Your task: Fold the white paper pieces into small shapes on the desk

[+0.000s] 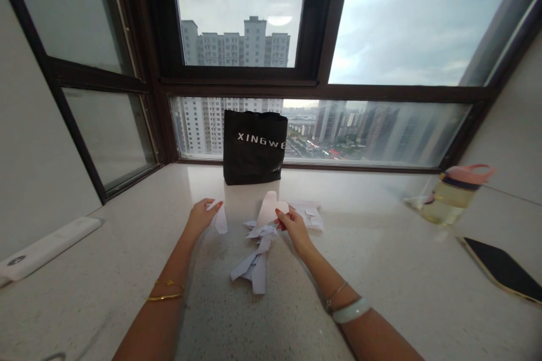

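Observation:
My left hand pinches a small white paper piece between thumb and fingers, left of the middle of the sill. Across from it, my right hand is closed on a larger pale paper sheet with a notched, cut-out shape. Below and between the hands lies a loose heap of white paper scraps, some long and folded-looking. More paper lies flat just beyond my right hand, with a small scrap on top.
A black bag with white lettering stands upright against the window. To the right are a bottle with a pink lid and a dark-screened phone. A white power strip lies at the left wall.

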Available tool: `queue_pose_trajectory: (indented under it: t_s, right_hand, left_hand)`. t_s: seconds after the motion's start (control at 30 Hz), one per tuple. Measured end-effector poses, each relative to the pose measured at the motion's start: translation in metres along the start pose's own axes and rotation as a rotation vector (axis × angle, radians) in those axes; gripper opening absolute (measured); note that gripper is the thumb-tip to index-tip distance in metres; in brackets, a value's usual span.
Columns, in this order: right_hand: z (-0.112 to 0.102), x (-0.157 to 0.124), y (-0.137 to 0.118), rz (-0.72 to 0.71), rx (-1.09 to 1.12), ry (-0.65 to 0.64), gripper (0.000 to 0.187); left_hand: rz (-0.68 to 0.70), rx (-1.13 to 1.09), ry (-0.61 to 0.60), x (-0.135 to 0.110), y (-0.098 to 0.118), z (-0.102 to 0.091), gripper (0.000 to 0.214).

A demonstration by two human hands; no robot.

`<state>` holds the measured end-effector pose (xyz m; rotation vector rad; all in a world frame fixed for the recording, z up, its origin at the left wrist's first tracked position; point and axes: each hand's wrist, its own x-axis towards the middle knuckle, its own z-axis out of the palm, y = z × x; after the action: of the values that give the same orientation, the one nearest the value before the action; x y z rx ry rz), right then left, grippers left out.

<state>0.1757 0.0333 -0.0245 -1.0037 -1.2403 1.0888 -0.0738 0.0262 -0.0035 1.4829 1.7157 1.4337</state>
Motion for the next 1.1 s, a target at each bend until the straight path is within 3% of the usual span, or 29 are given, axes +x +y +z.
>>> queue_pose_trajectory:
  t_s: [0.07,0.17,0.33,0.4,0.53,0.6,0.67,0.8,0.97,1.1]
  right_hand:
    - [0.001,-0.001,-0.001,0.037,0.085,-0.009,0.039]
    - [0.001,-0.001,-0.002,0.106,0.222,-0.003,0.036]
    - [0.002,-0.005,-0.009,0.216,0.451,-0.058,0.026]
    - [0.003,-0.008,-0.011,0.252,0.512,-0.122,0.025]
    - [0.008,-0.011,-0.011,0.235,0.505,-0.250,0.025]
    - [0.010,-0.010,-0.010,0.181,0.492,-0.262,0.027]
    - [0.010,-0.008,-0.009,0.125,0.499,-0.233,0.028]
    - [0.010,-0.006,-0.009,0.044,0.480,-0.159,0.027]
    - [0.014,-0.011,-0.009,-0.018,0.230,-0.255,0.032]
    - [0.009,-0.007,-0.008,-0.178,-0.139,-0.101,0.032]
  left_hand:
    - [0.013,-0.189,0.089,0.002,0.004,0.000,0.037]
    - [0.114,-0.338,0.062,-0.004,0.014,0.009,0.036]
    - [0.391,-0.081,0.019,-0.024,0.030,0.030,0.009]
    - [0.428,-0.044,-0.031,-0.032,0.032,0.039,0.012]
    - [0.439,-0.183,-0.228,-0.043,0.030,0.058,0.012]
    - [0.399,-0.292,-0.298,-0.046,0.029,0.066,0.010]
    - [0.296,-0.456,-0.324,-0.049,0.029,0.071,0.023]
    - [-0.075,-0.838,-0.375,-0.054,0.034,0.074,0.060]
    - [-0.335,-0.955,-0.604,-0.063,0.041,0.072,0.049]
    - [-0.404,-1.021,-0.659,-0.062,0.041,0.068,0.048]
